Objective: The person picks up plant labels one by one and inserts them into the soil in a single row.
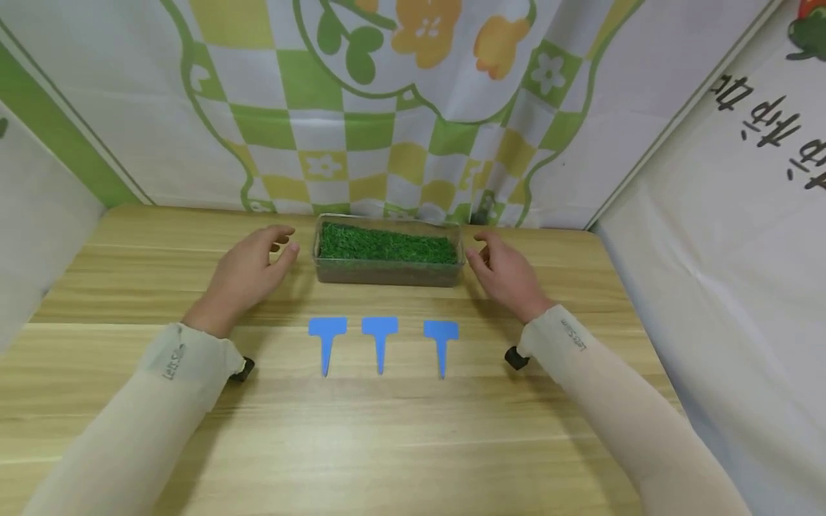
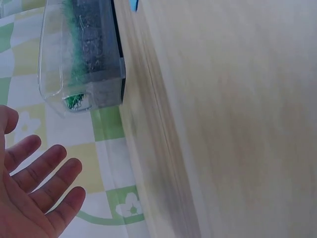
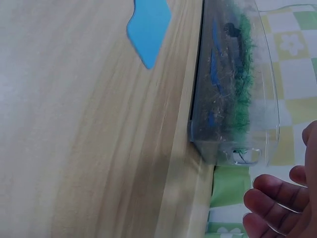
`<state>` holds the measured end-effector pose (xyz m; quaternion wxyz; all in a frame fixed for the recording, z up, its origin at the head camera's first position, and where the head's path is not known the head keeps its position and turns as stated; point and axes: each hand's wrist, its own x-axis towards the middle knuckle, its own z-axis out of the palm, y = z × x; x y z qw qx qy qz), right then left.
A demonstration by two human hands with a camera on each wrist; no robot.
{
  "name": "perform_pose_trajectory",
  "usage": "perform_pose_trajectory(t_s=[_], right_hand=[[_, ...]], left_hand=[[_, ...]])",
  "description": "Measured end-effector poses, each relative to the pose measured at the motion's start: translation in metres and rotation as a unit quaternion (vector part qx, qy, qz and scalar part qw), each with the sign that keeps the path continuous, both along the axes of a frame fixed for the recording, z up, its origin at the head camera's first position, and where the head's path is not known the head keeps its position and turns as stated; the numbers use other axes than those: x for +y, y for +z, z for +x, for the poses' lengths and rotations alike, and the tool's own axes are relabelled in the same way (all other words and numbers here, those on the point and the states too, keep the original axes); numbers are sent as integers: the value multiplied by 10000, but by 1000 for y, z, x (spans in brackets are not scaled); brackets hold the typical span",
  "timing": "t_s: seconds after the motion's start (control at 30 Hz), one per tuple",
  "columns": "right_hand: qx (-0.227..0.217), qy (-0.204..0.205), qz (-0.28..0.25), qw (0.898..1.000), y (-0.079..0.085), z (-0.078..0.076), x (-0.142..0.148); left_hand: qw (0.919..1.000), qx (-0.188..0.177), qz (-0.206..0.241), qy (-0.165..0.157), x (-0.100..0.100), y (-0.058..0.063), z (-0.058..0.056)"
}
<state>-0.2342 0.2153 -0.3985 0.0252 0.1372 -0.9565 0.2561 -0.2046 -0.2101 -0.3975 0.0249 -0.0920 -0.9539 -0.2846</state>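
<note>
A clear plastic box (image 1: pixel 387 272) with green artificial grass (image 1: pixel 387 244) inside stands at the back of the wooden table. My left hand (image 1: pixel 252 265) is just off its left end, holding nothing, fingers relaxed and slightly bent. In the left wrist view the spread fingers (image 2: pixel 52 191) are apart from the box wall. Off the box's right end is my right hand (image 1: pixel 506 272), also holding nothing, with loosely bent fingers near the corner. Three blue T-shaped plant labels (image 1: pixel 379 337) lie in a row in front of the box, their pointed ends toward me.
Behind the table (image 1: pixel 387 444) hangs a green, yellow and white checked curtain (image 1: pixel 387 129) with flowers, close to the back of the box. A white sheet with dark lettering (image 1: pixel 771 129) hangs on the right side. Each wrist bears a small black device (image 1: pixel 516 357).
</note>
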Motion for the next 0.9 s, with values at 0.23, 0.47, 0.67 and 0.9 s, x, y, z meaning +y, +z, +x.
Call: perform_pose_trajectory(t_s=[0.23, 0.47, 0.67, 0.9], right_hand=[[35, -37, 15, 10000, -1, -3, -7], [-70, -19, 105, 9999, -3, -7, -10], [-316, 64, 209, 9993, -4, -10, -16], [-448, 113, 130, 9988, -4, -11, -18]], left_hand=[[9999, -1, 134, -84, 9, 0, -2], [9995, -158, 47, -266, 17, -2, -11], [9979, -511, 79, -377, 23, -6, -18], [9963, -534, -461, -493, 25, -10, -19]])
